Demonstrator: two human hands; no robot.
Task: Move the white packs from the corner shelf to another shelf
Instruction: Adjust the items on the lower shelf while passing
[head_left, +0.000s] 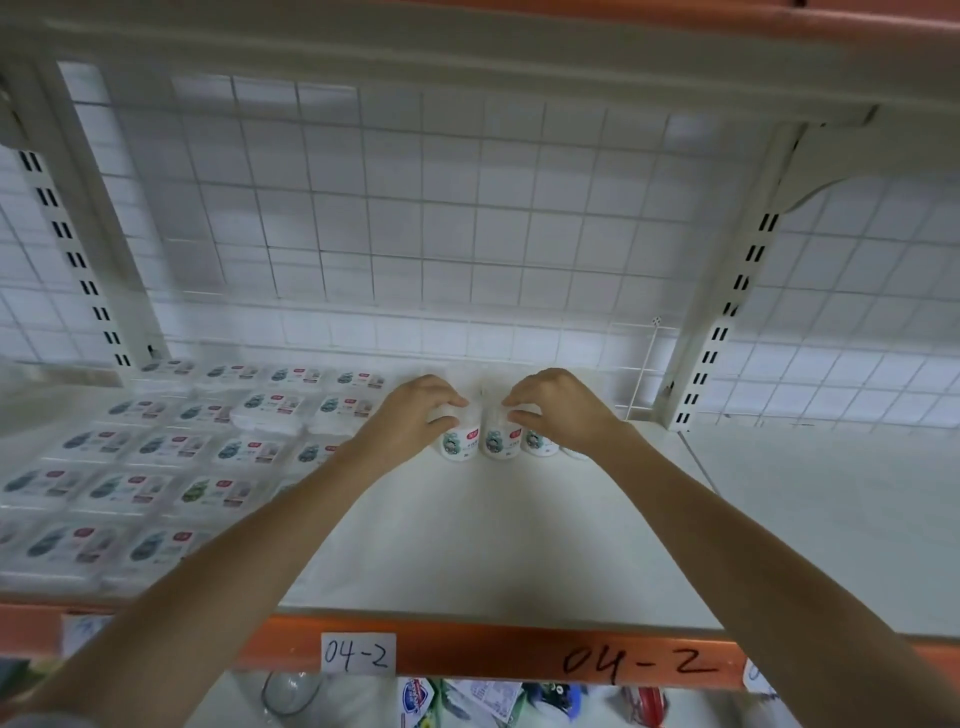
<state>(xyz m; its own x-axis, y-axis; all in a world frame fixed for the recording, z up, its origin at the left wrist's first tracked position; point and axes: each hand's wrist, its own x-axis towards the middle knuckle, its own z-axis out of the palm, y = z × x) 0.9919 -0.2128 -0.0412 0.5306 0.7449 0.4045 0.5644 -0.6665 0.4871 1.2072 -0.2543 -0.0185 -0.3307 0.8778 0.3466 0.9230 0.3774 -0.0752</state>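
Several white packs with teal and red labels stand on edge in a short row (497, 440) near the back of the white shelf (467, 545). My left hand (415, 410) grips the left end of that row from above, fingers curled over the top. My right hand (558, 408) grips the right end the same way. The two hands nearly meet over the middle. More white packs (171, 447) lie flat in rows across the left part of the same shelf.
A white wire-grid back panel (415, 218) closes the shelf behind. Slotted uprights (727, 306) stand at left and right. The orange front rail (493, 654) carries "04-2" labels. Other goods sit on the shelf below (467, 701). Another shelf board continues to the right (831, 493).
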